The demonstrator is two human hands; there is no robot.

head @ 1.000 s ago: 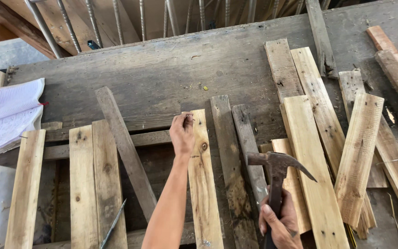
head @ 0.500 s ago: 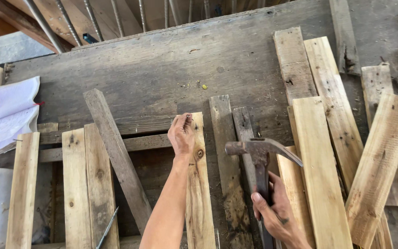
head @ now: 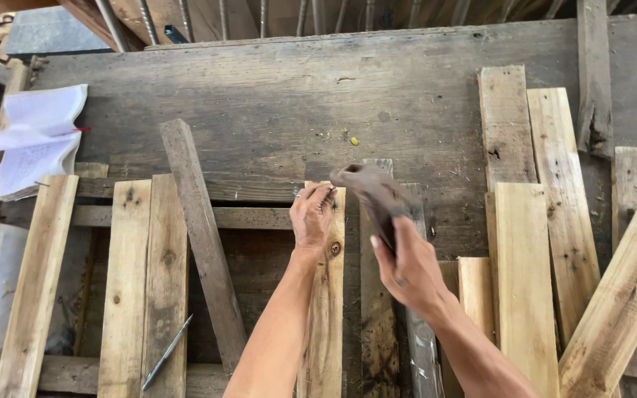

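Two hands working, I'm watching both from the head view. Left hand [head: 312,214] is pinching something tiny at the top end of the pale knotty slat [head: 326,295], fingertips [head: 324,193] pressed together right at the slat's edge; it's too small for me to identify, likely a nail being steadied upright. Right hand [head: 407,269] is wrapping tight around the handle of a hammer [head: 370,193], head blurring just beside the left fingertips, so it's swinging. I'm reading the slat as lying across the dark rail [head: 186,216] beyond the left wrist, presumably so a fastener bites into both. A grey diagonal board [head: 202,243] is sitting left of the left forearm, loose planks [head: 525,280] stacking right of the right hand, a long nail [head: 165,352] lying on the slats further left.
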